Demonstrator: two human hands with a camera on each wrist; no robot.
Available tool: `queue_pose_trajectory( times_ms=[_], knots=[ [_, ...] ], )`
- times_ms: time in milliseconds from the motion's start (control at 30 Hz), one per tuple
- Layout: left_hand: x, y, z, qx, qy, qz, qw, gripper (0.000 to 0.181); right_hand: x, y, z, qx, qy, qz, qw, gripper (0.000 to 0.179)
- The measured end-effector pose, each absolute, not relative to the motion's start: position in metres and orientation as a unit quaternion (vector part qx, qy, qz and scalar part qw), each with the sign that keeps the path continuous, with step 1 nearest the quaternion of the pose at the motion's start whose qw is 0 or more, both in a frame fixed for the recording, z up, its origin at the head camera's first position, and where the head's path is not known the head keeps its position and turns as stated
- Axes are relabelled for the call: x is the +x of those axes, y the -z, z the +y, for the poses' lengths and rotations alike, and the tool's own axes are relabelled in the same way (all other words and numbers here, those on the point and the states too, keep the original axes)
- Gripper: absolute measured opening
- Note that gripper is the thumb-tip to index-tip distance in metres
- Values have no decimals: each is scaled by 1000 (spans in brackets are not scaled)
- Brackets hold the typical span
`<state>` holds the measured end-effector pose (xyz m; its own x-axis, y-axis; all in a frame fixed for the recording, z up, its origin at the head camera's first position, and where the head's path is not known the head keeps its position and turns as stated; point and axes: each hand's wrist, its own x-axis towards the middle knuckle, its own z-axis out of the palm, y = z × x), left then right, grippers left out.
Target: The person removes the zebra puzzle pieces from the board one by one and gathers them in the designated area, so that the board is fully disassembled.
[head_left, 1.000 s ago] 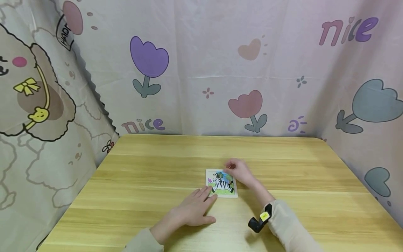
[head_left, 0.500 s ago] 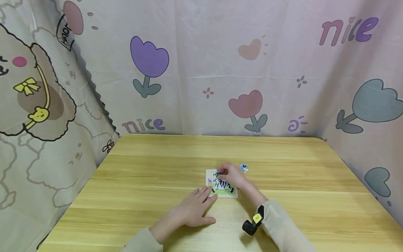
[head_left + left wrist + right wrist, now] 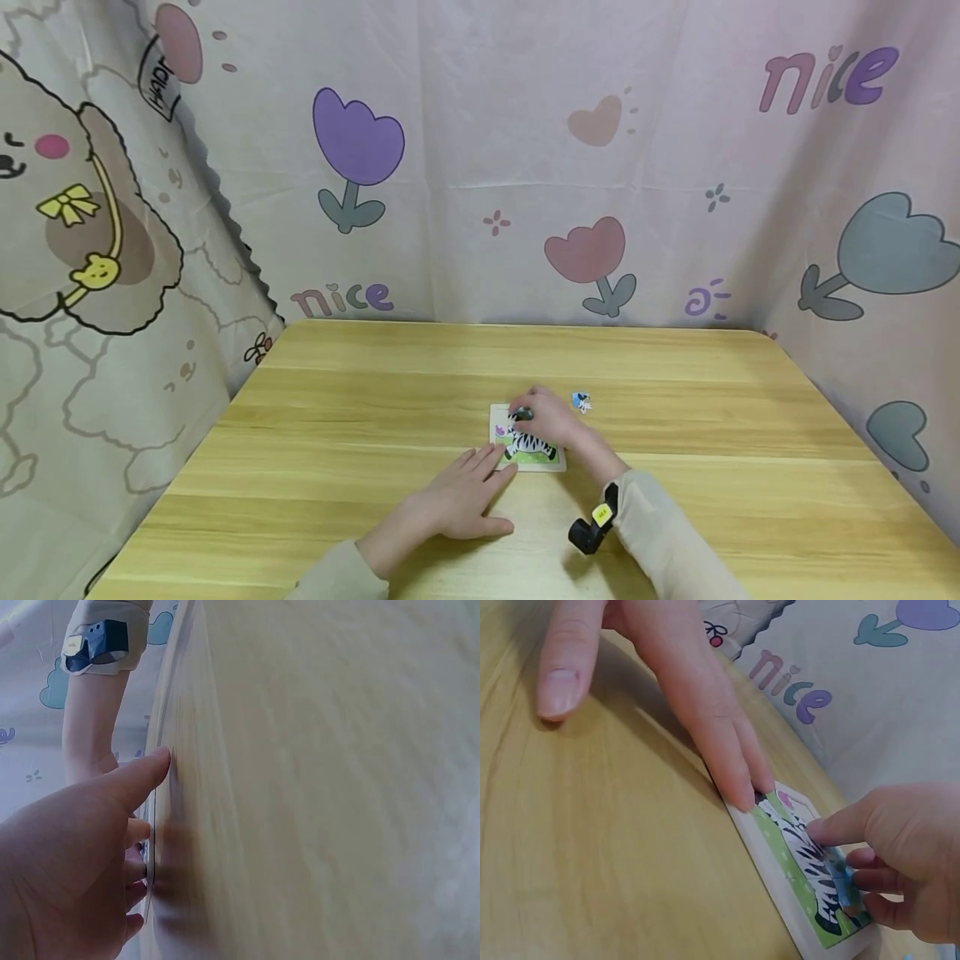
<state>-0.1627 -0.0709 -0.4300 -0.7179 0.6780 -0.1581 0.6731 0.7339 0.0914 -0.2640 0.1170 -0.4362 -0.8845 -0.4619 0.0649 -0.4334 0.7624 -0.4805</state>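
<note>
A small jigsaw puzzle (image 3: pixel 531 448) with a zebra picture and a white frame lies flat on the wooden table. My left hand (image 3: pixel 467 497) rests beside it with fingers spread, fingertips on the frame's near left corner and thumb out on the table. My right hand (image 3: pixel 551 419) reaches over the far edge. In the right wrist view its thumb (image 3: pixel 840 827) touches the picture near the zebra's neck, and the other fingers bend at the far side, partly hiding the picture. A loose blue, black and white puzzle piece (image 3: pixel 582 402) lies past the right hand.
The wooden table (image 3: pixel 337 400) runs back to a patterned curtain (image 3: pixel 480 108), which also hangs at both sides. A black camera (image 3: pixel 592 525) sits on the right wrist, low over the table.
My right hand has moved left across the puzzle, from its far right corner toward the upper left, uncovering the loose puzzle piece. My left hand stays in place.
</note>
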Motion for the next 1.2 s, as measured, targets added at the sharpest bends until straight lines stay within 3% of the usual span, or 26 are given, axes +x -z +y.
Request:
queue_pose_trajectory(
  times_ms=[567,800,1200],
  knots=[
    [-164,433,-72,364,-22,926,98,78,-262,433,114,-222,264,937,61,18],
    [-163,432,-72,364,-20,927,94,78,-263,438,113,-198,289,936,33,32],
    [-162,431,-71,364,-16,928,83,79,-263,443,121,-234,321,918,-4,28]
  ],
)
